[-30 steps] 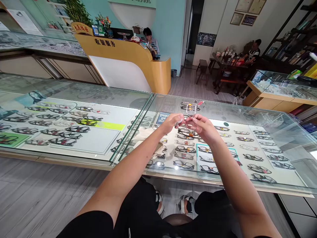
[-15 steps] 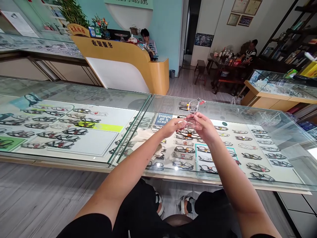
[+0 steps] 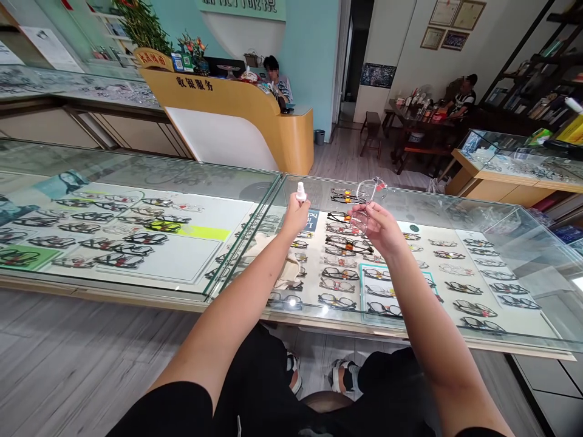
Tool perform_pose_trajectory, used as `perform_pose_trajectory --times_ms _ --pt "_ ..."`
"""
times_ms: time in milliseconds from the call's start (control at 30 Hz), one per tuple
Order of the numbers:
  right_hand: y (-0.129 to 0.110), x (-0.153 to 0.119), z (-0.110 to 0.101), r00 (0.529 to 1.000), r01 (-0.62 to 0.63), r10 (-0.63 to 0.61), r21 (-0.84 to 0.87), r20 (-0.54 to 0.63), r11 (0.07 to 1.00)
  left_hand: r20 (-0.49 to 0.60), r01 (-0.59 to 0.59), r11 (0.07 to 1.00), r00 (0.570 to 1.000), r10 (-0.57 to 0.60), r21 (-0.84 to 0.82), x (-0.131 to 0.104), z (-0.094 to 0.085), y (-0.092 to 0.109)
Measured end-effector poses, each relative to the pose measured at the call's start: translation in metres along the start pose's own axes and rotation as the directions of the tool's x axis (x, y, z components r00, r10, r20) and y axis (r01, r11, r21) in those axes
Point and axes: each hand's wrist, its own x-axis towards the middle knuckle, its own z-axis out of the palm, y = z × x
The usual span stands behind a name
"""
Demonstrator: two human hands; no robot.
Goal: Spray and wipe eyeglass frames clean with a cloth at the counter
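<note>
Left hand (image 3: 298,213) and white spray bottle (image 3: 300,192) are now standing apart from the spectacles, shifted toward nine o'clock, where half a second ago the two hands were meeting; the right hand is staying almost where it was.

Farthest toward nine o'clock, the left display case (image 3: 200,182) is stretching away, its seam with the right display case (image 3: 542,261) passing just beside the person's left forearm (image 3: 248,285). A cream cloth (image 3: 289,273) is lying partly hidden under that forearm, about seven o'clock from the left hand, with neither hand holding it. The left fist is closing around the bottle, its nozzle pointing to twelve.

At three o'clock from it, the right hand (image 3: 382,227) is pinching clear round-lensed spectacles (image 3: 365,193) between thumb and fingers. They are tilting on end toward eleven o'clock, a red tag (image 3: 381,187) hanging from them.

Judging by this, the handling is partway: spectacles and bottle are both being held, neither yet set down. Whether the lenses are wet cannot be told.

The gap between the hands is leaving sideways room above the eyeglass frames (image 3: 340,274) showing through the glass. The back edge (image 3: 423,193) is running near the hands toward twelve; the front edge (image 3: 337,328) is lying farther off, toward six.
</note>
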Motion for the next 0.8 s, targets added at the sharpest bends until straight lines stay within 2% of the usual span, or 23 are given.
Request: perform_pose_trajectory --times_ms 100,200,533,667,733,800 --pt "0.0 0.002 -0.002 1.0 -0.005 0.005 -0.011 -0.002 1.0 -0.013 0.063 0.998 0.998 -0.063 -0.002 0.001 0.0 -0.007" --pt "0.0 0.003 -0.004 1.0 -0.009 0.009 -0.003 -0.003 1.0 -0.011 0.078 0.997 0.997 -0.078 0.009 0.003 0.0 -0.012" --pt "0.003 0.004 -0.004 1.0 0.009 -0.009 0.001 -0.017 1.0 -0.078 0.047 0.998 0.996 -0.044 0.039 0.002 0.002 -0.026" --pt "0.004 0.006 -0.006 0.999 0.018 -0.018 0.006 -0.029 1.0 -0.192 -0.011 0.998 0.981 0.021 0.054 -0.003 0.003 -0.022" --pt "0.002 0.007 -0.008 0.999 0.029 -0.028 0.02 -0.029 0.999 -0.292 -0.087 0.994 0.951 0.104 0.07 -0.008 0.003 -0.014" --pt "0.0 0.007 -0.009 0.999 0.032 -0.031 0.034 -0.036 0.999 -0.388 -0.174 0.982 0.902 0.19 0.079 -0.012 0.0 0.0"
